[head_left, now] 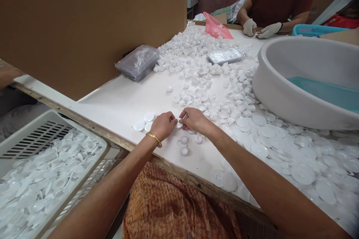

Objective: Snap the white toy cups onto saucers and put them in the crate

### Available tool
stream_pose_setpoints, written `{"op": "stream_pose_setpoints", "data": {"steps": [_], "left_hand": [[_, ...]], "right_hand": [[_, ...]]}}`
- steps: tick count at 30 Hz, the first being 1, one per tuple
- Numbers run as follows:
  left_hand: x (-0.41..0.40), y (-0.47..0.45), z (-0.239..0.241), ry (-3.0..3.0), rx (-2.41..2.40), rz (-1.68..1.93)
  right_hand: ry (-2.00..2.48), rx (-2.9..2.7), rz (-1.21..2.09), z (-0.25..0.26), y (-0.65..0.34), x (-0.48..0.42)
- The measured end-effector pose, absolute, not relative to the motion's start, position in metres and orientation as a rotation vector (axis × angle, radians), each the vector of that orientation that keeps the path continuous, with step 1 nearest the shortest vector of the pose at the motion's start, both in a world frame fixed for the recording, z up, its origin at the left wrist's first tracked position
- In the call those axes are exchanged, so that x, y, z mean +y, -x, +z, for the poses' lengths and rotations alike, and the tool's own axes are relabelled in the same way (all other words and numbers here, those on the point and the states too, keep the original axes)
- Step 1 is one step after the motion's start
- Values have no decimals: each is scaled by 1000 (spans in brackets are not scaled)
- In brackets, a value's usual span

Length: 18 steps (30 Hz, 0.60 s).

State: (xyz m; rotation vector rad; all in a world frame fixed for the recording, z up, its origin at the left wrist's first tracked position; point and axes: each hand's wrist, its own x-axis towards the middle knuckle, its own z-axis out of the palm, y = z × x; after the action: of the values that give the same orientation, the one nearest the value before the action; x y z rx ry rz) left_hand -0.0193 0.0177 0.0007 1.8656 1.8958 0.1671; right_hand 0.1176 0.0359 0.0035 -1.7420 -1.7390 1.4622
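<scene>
Near the table's front edge, my left hand and my right hand meet with fingertips pinched around one small white plastic cap. Both hands are closed on it, and the fingers cover part of its rim. Left of my left hand lie several round white discs, flat on the table. Just below my right hand are a few small ring-shaped white caps. A wide spread of flat white discs covers the table to the right of my right forearm.
A heap of small white caps fills the table's middle and back. A large grey tub stands right, a crate of white pieces left. Also there are wrapped packs, a pink scoop, a cardboard panel and a co-worker's gloved hands.
</scene>
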Motion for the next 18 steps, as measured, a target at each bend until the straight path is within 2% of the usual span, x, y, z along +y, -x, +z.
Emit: {"op": "stream_pose_setpoints", "data": {"steps": [6, 9, 14, 18], "left_hand": [[25, 19, 8, -1851, 1869, 63], [32, 13, 8, -1858, 1933, 129], [43, -3, -6, -2150, 2164, 119], [40, -5, -16, -2357, 2098, 55]], "right_hand": [[1776, -1868, 1358, 4, -121, 41], [1774, -1886, 1348, -2, -121, 41], [1734, -1895, 1316, -7, -119, 35], [1670, -1904, 1349, -7, -122, 33]]}}
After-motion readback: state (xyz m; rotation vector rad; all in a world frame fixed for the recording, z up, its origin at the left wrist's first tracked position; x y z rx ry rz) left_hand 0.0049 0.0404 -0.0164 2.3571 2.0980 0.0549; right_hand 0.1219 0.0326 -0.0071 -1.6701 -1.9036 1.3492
